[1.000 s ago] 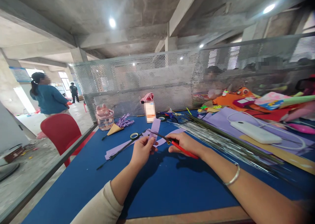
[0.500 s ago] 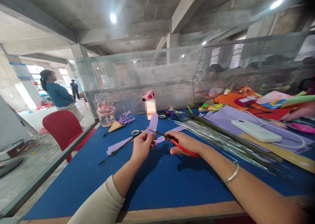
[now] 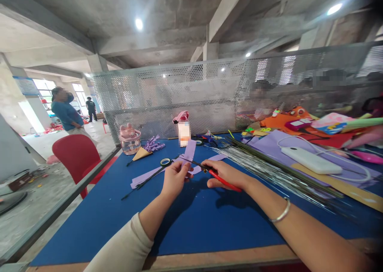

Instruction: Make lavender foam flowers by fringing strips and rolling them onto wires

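Between the thumb and fingers of my left hand [image 3: 176,177] is a strip of purple paper [image 3: 189,149], standing upward and leaning right. My right hand [image 3: 223,173] is closed around the red handles of a pair of scissors [image 3: 220,179]. The dark blades point left and lie across the paper strip just above my left fingers. More purple strips [image 3: 146,177] lie on the table to the left, with a dark thin stem on them. A roll of green tape [image 3: 165,161] sits just behind my left hand.
On the blue table [image 3: 119,232] are a pink bear-eared bottle [image 3: 130,139], a purple fringed bunch [image 3: 154,143], bundled wires [image 3: 257,164], purple sheets [image 3: 269,144] and a white power strip [image 3: 311,159]. A perforated metal screen [image 3: 167,92] stands behind. A red chair [image 3: 76,156] and a person in blue [image 3: 67,110] are left.
The paper strip leans slightly further right, and my left hand has shifted a little right. The person in blue has turned and raised an arm. The scissors are nearly in the same place.
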`<state>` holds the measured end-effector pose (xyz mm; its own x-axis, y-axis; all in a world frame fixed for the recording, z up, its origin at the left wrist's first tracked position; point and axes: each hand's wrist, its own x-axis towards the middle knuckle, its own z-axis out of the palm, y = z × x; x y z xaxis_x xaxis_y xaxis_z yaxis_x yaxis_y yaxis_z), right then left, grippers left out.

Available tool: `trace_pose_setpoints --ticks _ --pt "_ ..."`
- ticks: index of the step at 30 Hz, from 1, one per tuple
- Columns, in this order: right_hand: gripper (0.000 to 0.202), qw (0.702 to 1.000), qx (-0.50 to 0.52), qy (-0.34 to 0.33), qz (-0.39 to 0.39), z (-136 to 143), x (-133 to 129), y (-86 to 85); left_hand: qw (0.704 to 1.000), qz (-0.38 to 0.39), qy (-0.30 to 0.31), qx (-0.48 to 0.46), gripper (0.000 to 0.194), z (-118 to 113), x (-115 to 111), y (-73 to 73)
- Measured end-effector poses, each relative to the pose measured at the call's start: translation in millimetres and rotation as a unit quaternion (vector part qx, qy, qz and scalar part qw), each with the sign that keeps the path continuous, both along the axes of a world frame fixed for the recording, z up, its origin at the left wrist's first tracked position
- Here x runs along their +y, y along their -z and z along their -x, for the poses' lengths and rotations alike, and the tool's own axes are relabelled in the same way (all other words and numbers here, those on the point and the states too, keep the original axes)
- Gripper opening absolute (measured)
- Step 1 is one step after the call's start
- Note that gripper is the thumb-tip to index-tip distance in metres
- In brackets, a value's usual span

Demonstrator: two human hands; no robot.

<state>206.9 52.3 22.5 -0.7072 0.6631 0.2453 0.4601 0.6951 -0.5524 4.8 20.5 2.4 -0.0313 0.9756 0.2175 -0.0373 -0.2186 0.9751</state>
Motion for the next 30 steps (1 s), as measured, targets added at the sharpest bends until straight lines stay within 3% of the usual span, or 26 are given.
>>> trace_pose_setpoints --ticks 30 --pt "0.054 0.999 0.009 0.031 0.039 -3.9 7.0 6.2 0.998 0.056 0.036 0.001 0.044 0.6 1.8 2.7"
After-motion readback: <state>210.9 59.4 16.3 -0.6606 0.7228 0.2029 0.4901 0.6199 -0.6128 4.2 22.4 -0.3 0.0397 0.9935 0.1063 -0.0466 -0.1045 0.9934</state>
